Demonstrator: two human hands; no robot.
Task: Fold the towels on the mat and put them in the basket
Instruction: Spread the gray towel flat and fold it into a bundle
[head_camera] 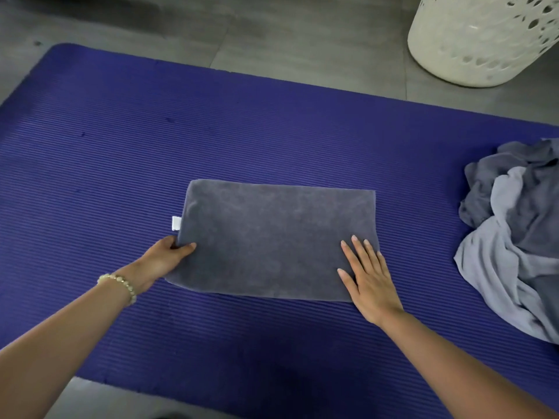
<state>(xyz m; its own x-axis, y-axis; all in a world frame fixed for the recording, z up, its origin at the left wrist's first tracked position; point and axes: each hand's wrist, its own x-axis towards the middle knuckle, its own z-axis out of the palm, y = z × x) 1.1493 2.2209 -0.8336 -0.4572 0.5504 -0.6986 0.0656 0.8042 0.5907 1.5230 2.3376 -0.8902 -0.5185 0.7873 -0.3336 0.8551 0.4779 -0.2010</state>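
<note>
left hand [165,258] had the dark grey towel [272,240] pinched at its 8 o'clock corner, thumb on top and the other fingers tucked under the edge. right hand [367,279] wasn't gripping anything, it lay flat with the fingers straight and a bit spread, palm down on the towel's 4 o'clock corner and partly over the edge onto the mat.

head cam: the towel was folded into a neat rectangle, flat in the middle of the purple ribbed mat [121,146]. a small white label [176,223] stuck out of its 9 o'clock edge, just above the left hand. beaded bracelet [121,285] on the left wrist. a rumpled pile of grey towels [514,237] sat on the mat at 3 o'clock, well apart from the folded one. the white basket [472,46] with cut-out holes stood off the mat on the grey floor [272,34] at 1 o'clock, cut off by the frame edge.
</note>
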